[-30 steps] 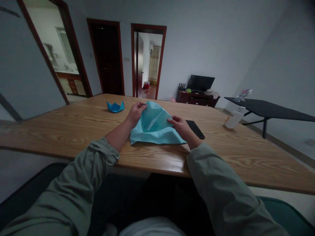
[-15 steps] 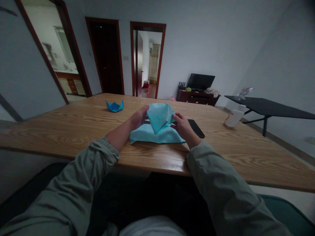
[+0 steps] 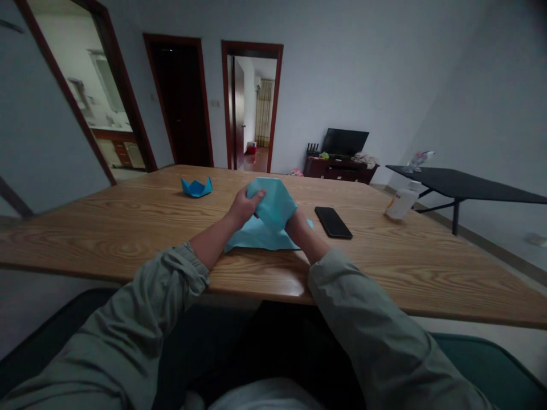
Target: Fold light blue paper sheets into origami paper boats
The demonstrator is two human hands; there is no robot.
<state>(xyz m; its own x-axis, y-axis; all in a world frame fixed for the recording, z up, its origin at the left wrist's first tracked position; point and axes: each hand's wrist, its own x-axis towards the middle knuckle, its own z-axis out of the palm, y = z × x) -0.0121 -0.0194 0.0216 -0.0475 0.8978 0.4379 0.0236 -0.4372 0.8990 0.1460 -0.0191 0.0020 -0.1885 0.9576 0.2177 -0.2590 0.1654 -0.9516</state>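
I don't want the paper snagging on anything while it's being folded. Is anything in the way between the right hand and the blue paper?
Nothing visible stands between them: the right hand is against the blue paper, which the left hand also holds. The nearest other item, a black smartphone, lies on the table to the right, apart from the paper.

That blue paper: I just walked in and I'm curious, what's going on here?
The left hand grips a raised part of the blue paper, with the right hand against its other side. The paper's lower part lies flat on a wooden table. A folded paper shape sits farther off, and a phone lies to the right.
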